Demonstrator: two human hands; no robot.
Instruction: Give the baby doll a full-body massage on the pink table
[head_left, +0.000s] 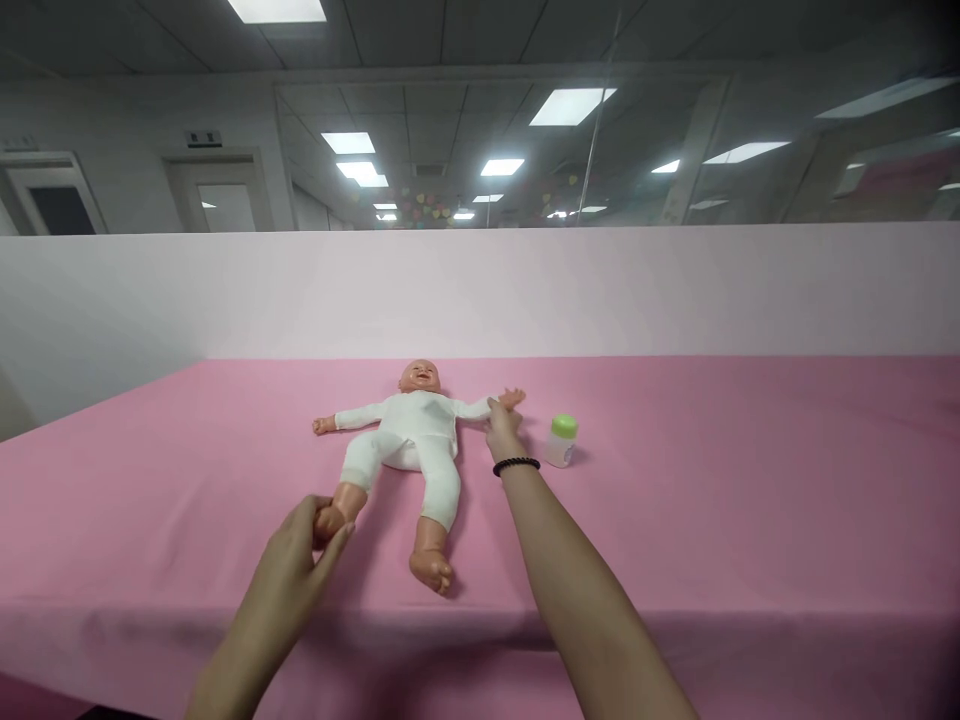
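A baby doll point(421, 420) with a white cloth body lies on its back, its head toward the far side and its feet toward me. My left hand point(304, 545) is closed around the doll's foot at the left, thumb below and fingers above. Farther off, my right hand point(504, 425), with a dark beaded bracelet point(516, 465) at the wrist, grips the doll's outstretched arm at the right, close to its hand. Some of the right fingers are hidden behind my own hand.
A small clear jar point(561, 450) with a green lid point(565, 426) stands just right of my right wrist. Pink cloth point(750, 480) covers the table, whose front edge runs below the doll's feet. A low white wall point(480, 290) rises behind, with glass above it.
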